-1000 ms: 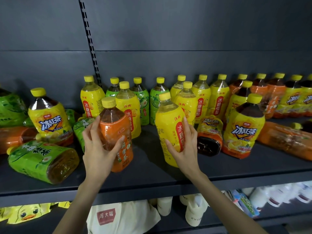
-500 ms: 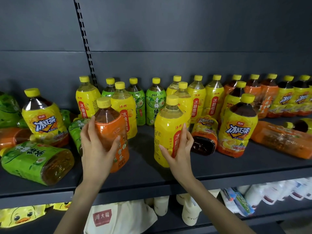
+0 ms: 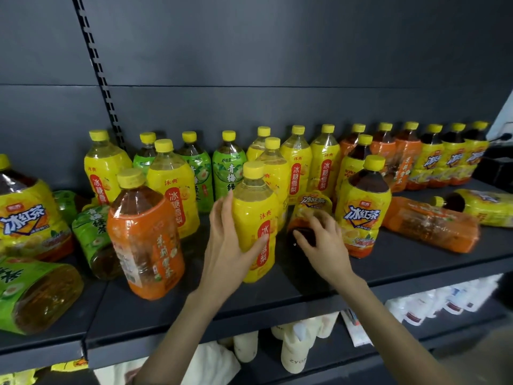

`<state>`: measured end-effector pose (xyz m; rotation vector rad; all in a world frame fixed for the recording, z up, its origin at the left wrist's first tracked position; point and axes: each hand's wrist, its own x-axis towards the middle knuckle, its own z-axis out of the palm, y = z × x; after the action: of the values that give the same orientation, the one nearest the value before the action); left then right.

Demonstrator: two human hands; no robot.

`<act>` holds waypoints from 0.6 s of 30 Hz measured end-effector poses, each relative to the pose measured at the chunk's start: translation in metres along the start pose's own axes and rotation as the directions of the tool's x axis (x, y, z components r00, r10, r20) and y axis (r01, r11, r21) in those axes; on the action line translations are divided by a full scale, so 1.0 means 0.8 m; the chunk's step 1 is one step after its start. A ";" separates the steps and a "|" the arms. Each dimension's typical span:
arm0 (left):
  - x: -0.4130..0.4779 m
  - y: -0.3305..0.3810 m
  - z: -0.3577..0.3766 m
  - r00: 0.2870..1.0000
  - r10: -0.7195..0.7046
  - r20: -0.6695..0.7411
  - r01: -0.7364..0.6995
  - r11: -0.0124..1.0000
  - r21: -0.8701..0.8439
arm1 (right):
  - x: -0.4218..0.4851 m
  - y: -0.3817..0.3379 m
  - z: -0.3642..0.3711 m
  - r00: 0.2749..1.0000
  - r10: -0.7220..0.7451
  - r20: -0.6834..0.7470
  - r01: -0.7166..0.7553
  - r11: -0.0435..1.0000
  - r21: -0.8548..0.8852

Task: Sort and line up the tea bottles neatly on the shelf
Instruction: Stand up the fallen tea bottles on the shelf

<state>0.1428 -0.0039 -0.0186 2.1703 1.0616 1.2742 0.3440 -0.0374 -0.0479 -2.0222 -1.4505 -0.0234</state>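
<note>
Your left fingers [image 3: 222, 209] lie up the left flank of the yellow pear-tea bottle [image 3: 254, 207] and your thumb [image 3: 259, 240] crosses its red label, so your left hand [image 3: 230, 245] grasps it round the belly. That bottle stands upright near the front edge of the shelf [image 3: 249, 298], long axis vertical, yellow cap up, label facing you.

Your right fingers [image 3: 322, 220] curl over the dark near end of the lying iced-tea bottle [image 3: 312, 202], just right of the yellow one, and your right hand [image 3: 326, 245] holds that end. This bottle lies on its side, long axis running front to back, dark end toward you, neck hidden behind.

To the left stands an orange bottle [image 3: 144, 234]. To the right an upright iced-tea bottle [image 3: 361, 215] stands just beside the lying one, and past it an orange fallen bottle [image 3: 430, 226] lies crosswise.
</note>
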 end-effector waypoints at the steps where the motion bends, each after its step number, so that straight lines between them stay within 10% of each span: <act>1: 0.001 -0.001 0.005 1.000 -0.028 0.005 0.028 0.999 -0.033 | 0.000 0.001 0.006 0.999 -0.007 0.039 0.008 0.999 -0.041; 18: 0.032 -0.039 -0.006 0.995 -0.064 -0.073 0.060 0.997 -0.058 | -0.070 -0.002 -0.006 0.986 -0.154 -0.054 0.153 0.988 -0.027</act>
<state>0.1333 0.0350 -0.0227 2.0472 1.1009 1.3500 0.3226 -0.0867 -0.0635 -1.9075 -1.5737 -0.1616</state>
